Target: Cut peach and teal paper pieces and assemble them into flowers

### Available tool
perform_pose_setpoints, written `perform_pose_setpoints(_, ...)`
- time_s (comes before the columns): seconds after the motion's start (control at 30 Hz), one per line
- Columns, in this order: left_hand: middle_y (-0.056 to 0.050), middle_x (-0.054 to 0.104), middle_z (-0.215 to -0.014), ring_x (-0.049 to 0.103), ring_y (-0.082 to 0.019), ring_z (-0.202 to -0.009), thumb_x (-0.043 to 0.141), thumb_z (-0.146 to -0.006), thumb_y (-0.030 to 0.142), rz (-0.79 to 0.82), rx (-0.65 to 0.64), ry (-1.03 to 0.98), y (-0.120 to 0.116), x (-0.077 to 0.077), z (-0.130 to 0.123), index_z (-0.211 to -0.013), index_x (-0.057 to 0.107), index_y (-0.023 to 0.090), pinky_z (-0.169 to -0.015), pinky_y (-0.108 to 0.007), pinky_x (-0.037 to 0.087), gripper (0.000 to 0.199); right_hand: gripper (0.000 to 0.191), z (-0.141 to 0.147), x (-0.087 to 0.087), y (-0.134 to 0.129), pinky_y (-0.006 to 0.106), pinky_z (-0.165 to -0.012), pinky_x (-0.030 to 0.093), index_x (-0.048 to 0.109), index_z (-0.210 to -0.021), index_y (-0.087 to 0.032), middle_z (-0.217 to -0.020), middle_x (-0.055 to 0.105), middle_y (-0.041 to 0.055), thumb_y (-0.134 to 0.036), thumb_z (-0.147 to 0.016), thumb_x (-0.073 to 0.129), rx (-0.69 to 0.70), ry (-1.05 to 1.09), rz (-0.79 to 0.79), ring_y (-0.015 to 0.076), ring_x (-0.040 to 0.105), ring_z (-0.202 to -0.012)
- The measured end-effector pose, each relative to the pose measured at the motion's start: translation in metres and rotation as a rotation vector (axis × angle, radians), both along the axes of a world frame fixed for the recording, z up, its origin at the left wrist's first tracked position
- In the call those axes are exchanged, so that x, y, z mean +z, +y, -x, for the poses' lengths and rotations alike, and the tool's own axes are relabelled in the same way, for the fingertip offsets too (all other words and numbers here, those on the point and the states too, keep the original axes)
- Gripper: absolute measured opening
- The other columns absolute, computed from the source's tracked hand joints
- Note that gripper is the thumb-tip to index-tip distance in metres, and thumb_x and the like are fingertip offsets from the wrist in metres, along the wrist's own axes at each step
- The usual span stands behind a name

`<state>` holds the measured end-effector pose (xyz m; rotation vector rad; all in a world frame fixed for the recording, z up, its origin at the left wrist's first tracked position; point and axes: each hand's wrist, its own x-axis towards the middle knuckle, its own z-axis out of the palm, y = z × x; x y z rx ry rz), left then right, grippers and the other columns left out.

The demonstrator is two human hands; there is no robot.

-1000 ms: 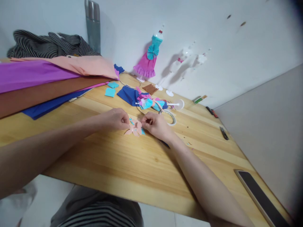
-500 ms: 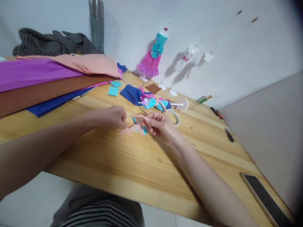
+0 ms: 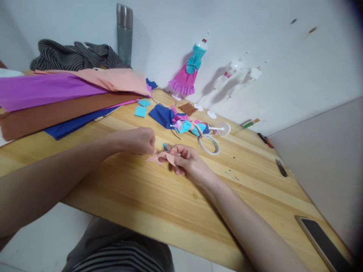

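Between my hands is a cut piece of peach crepe paper with curved, petal-like edges. My right hand pinches its right end between thumb and fingers. On the other side my left hand is closed at the left end of the paper; its fingertips are mostly hidden behind the knuckles. A small scrap of turquoise paper lies just behind the peach piece, partly covered. Beyond the right hand rests a roll of tape, beside a small mannequin lying down in a blue, pink and turquoise paper dress.
Stacked crepe paper sheets cover the left back, with turquoise squares nearby. A mannequin in a pink and turquoise dress and white mannequins stand along the wall. A cutter and a phone lie at right.
My right hand has moved down and slightly right, and the peach paper now stretches between both hands. Less turquoise paper shows beneath. The whole view has shifted a little.
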<state>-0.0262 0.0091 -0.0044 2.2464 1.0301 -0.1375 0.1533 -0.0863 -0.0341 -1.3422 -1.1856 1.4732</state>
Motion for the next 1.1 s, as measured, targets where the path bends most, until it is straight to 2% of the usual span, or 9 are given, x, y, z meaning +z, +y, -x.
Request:
perform_pose_setpoints(0.27,-0.002,0.050,-0.052,0.044,-0.011,-0.053,0.049,-0.068,0.021,-0.316,0.083,-0.161,0.007,0.001,0.002,-0.049,0.047,0.016,-0.052,-0.024,0.028,0.019,0.029,-0.001,0.003,0.000,0.020,-0.039,0.022,0.050,-0.070,-0.018,-0.064,0.066,0.0019,-0.038,-0.070,0.071,0.002,-0.024,-0.077,0.0041,0.040,-0.036)
perform_pose_setpoints(0.43,-0.002,0.054,-0.057,0.044,-0.010,-0.045,0.051,-0.077,0.052,0.284,0.229,-0.310,-0.002,0.014,-0.003,-0.062,0.057,0.015,-0.043,-0.023,0.029,0.040,0.017,-0.004,0.016,-0.006,0.023,-0.047,0.037,0.055,-0.075,-0.017,-0.061,0.060,0.0006,-0.031,-0.084,0.059,-0.015,-0.369,-0.441,0.0093,0.048,-0.048)
perform_pose_setpoints(0.53,-0.004,0.057,-0.062,0.046,-0.011,-0.050,0.044,-0.076,0.072,0.619,0.205,-0.390,-0.009,0.012,-0.005,-0.069,0.059,0.013,-0.043,-0.021,0.028,0.061,0.011,-0.006,0.025,-0.011,0.024,-0.051,0.041,0.059,-0.078,-0.017,-0.064,0.062,0.0016,-0.023,-0.087,0.055,0.021,-0.666,-0.700,0.0106,0.052,-0.052)
perform_pose_setpoints(0.63,-0.004,0.062,-0.073,0.050,-0.008,-0.053,0.052,-0.077,0.067,0.808,0.126,-0.507,-0.013,0.007,-0.005,-0.079,0.065,0.012,-0.044,-0.019,0.030,0.057,0.012,-0.008,0.027,-0.012,0.022,-0.053,0.042,0.059,-0.080,-0.017,-0.065,0.064,0.0015,-0.018,-0.089,0.052,0.054,-0.841,-0.890,0.0100,0.053,-0.053)
perform_pose_setpoints(0.73,-0.001,0.060,-0.066,0.048,-0.006,-0.050,0.063,-0.076,0.048,0.842,0.093,-0.607,-0.015,0.005,-0.004,-0.072,0.064,0.012,-0.044,-0.017,0.031,0.036,0.012,-0.009,0.025,-0.010,0.023,-0.053,0.042,0.060,-0.081,-0.018,-0.067,0.064,0.0020,-0.017,-0.089,0.050,0.069,-0.912,-0.982,0.0106,0.053,-0.053)
perform_pose_setpoints(0.8,0.001,0.055,-0.056,0.047,-0.006,-0.047,0.066,-0.074,0.038,0.803,0.101,-0.629,-0.014,0.005,-0.004,-0.063,0.060,0.012,-0.043,-0.016,0.031,0.028,0.011,-0.009,0.024,-0.009,0.025,-0.055,0.042,0.061,-0.082,-0.019,-0.069,0.065,0.0027,-0.019,-0.089,0.052,0.068,-0.870,-0.926,0.0119,0.054,-0.055)
perform_pose_setpoints(0.9,0.002,0.054,-0.053,0.046,-0.005,-0.045,0.065,-0.072,0.030,0.702,0.082,-0.620,-0.013,0.006,-0.004,-0.061,0.058,0.013,-0.042,-0.016,0.032,0.022,0.011,-0.008,0.026,-0.008,0.028,-0.055,0.043,0.061,-0.092,-0.021,-0.078,0.066,0.0040,-0.028,-0.085,0.059,0.007,-0.610,-0.660,0.0135,0.055,-0.058)
perform_pose_setpoints(1.0,0.002,0.056,-0.055,0.048,-0.006,-0.045,0.063,-0.071,0.025,0.602,0.029,-0.586,-0.011,0.007,-0.005,-0.065,0.060,0.013,-0.043,-0.016,0.035,0.014,0.037,-0.007,0.027,-0.005,0.027,-0.050,0.040,0.058,-0.104,-0.021,-0.086,0.066,0.0052,-0.043,-0.076,0.069,-0.035,-0.202,-0.341,0.0135,0.054,-0.058)
perform_pose_setpoints(1.1,0.002,0.058,-0.058,0.052,-0.007,-0.049,0.061,-0.072,0.023,0.537,-0.010,-0.575,-0.009,0.005,-0.004,-0.067,0.061,0.013,-0.045,-0.017,0.038,0.011,0.048,-0.007,0.024,-0.001,0.024,-0.044,0.030,0.060,-0.103,-0.019,-0.072,0.061,0.0015,-0.049,-0.069,0.073,-0.003,0.015,-0.129,0.0103,0.048,-0.050)
